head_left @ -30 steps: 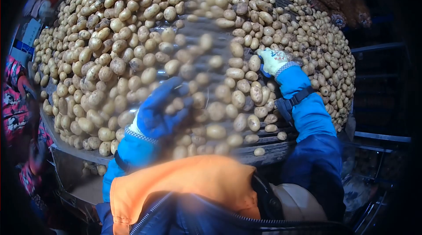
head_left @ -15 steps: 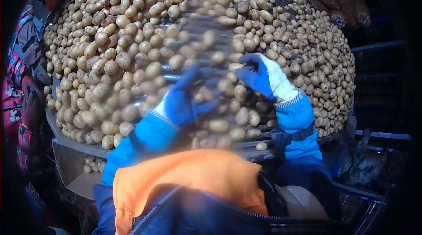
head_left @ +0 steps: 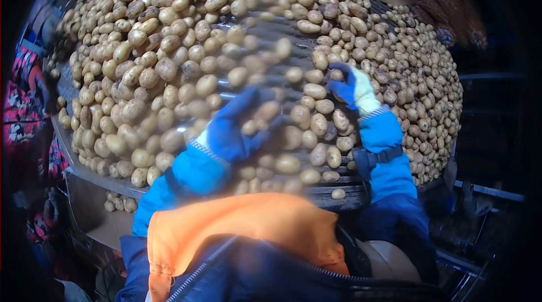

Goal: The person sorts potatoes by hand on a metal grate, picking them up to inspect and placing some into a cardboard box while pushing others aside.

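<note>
A small, brown, rounded potato (head_left: 336,74) sits just right of the dark ribbed strip (head_left: 296,39) that shows through the heaped potatoes, between the bent fingers and thumb of the right hand (head_left: 342,80). This hand, in a blue-palmed glove with a pale yellow back, is curled and pinches that potato; how firmly cannot be told.

On the left side of the ribbed strip is the left hand (head_left: 258,117), in a matching blue glove. It is cupped, its thumb well apart from its fingers, and a blurred, pale tan potato (head_left: 268,110) lies in the gap between them; whether the glove touches it cannot be told.

To the left of the ribbed strip spreads a deep heap of pale yellow, oval potatoes (head_left: 149,78), and to its right a dense bank of smaller, tan potatoes (head_left: 420,96). Nearer the wearer than the strip, one small yellow potato (head_left: 338,193) rests apart on the dark slats of the tabletop (head_left: 353,204). Nearer still is an orange cloth garment (head_left: 243,217) over dark blue clothing.

Far left of the strip stands a person in pink-and-black patterned clothing (head_left: 22,113); below and left of it, an open brown box (head_left: 93,214) holds more potatoes. Beyond it, at upper right, are reddish-brown sacks (head_left: 451,11).
</note>
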Demonstrator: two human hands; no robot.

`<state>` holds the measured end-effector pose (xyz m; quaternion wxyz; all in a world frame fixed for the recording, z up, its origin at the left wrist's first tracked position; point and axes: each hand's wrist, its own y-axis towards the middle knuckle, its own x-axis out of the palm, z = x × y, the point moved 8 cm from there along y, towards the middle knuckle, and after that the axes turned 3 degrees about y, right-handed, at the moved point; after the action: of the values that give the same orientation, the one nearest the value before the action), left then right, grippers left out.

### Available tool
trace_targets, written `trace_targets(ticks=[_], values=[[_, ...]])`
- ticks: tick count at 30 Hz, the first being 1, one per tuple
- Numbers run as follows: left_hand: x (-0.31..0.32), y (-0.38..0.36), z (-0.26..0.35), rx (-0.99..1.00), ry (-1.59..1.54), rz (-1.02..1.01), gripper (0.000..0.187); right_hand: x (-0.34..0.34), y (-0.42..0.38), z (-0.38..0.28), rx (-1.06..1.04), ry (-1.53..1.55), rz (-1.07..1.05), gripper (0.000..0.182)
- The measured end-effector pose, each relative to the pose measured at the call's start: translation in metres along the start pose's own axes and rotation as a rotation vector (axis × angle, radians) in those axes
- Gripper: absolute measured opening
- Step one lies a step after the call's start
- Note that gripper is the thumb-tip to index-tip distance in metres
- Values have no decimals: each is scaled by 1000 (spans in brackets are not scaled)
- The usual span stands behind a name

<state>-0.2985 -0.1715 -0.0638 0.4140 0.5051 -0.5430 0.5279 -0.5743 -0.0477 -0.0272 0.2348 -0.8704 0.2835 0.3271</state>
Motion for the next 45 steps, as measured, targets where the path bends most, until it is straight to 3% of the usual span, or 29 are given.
trace_targets(ticks=[2, 3, 4, 5, 7, 8, 9, 11, 13, 16, 18, 20, 22, 23, 25, 27, 29, 30, 32, 33, 34, 36, 37, 39, 40, 41, 42, 43, 45], values=[[-1, 1, 5, 116, 78, 114, 42, 13, -19, -50, -29, 315, -90, 50], [-6, 1, 2, 10, -34, 99, 47, 20, -30, -78, -37, 394, -132, 49], [-5, 1, 3, 6, 5, 85, 48, 28, -40, -104, -43, 310, -168, 48], [-2, 2, 2, 3, 45, 68, 50, 36, -45, -120, -314, 122, -208, 49], [10, 2, 2, -13, 149, -20, 56, 58, -70, -173, -499, -72, -300, 54], [-4, 0, 12, 155, 459, 45, 57, 69, -83, -195, -599, -207, -345, 56], [-9, -3, 22, 323, 767, 118, 59, 71, -86, -198, -593, -171, -322, 57], [-18, -14, 24, 363, 668, 100, 57, 78, -87, -201, -584, -102, -280, 60], [-7, -35, 27, 422, 691, 30, 57, 78, -78, -184, -370, 160, -308, 61], [-13, -62, 31, 262, 124, 35, 86, 84, -75, -161, -30, 555, -339, 49], [-10, -93, 30, 456, 216, -101, 82, 92, -82, -158, 48, 643, -355, 42], [-8, -137, 43, 572, 204, -183, 74, 102, -99, -176, -574, 517, -399, 31], [-5, -187, 56, 584, 49, -160, 60, 132, -91, -142, -147, 905, -554, 23], [-4, -215, 62, 604, -29, -112, 52, 141, -95, -143, -204, 843, -497, 36], [-9, -287, 66, 930, 112, 68, 40, 154, -99, -157, -290, 795, -426, 51], [-32, -362, 74, 1259, 268, 266, 35, 165, -97, -163, -360, 679, -396, 42], [-45, -426, 78, 1352, 9, 228, 31, 179, -94, -169, -286, 694, -461, 34], [-38, -455, 80, 1424, -69, 293, 28, 192, -101, -181, -75, 923, -580, 39], [-34, -511, 89, 1537, -284, 232, 24, 198, -106, -195, -1, 854, -530, 44], [-49, -549, 103, 1586, -244, 246, 23, 202, -107, -197, 36, 816, -502, 47], [-67, -587, 122, 1634, -203, 260, 22, 204, -104, -199, -63, 764, -499, 47], [-82, -655, 154, 1811, -402, 496, 23, 207, -100, -193, -261, 656, -483, 48], [-95, -704, 177, 1924, 60, 853, 35, 208, -106, -200, -170, 685, -502, 48], [-81, -762, 185, 1877, 1165, 1788, 64, 214, -104, -195, 16, 828, -541, 47], [-65, -755, 188, 1570, 1841, 2311, 80, 209, -107, -188, 118, 898, -530, 46], [-78, -768, 188, 1444, 1877, 2585, 105, 205, -107, -189, 34, 809, -485, 44], [-90, -777, 194, 1447, 1838, 2508, 103, 202, -113, -203, -207, 686, -574, 47], [-112, -784, 202, 1516, 1593, 2215, 93, 191, -116, -194, -243, 602, -494, 50], [-126, -727, 209, 1679, 989, 1454, 62, 191, -131, -191, 90, 875, -453, 53]])
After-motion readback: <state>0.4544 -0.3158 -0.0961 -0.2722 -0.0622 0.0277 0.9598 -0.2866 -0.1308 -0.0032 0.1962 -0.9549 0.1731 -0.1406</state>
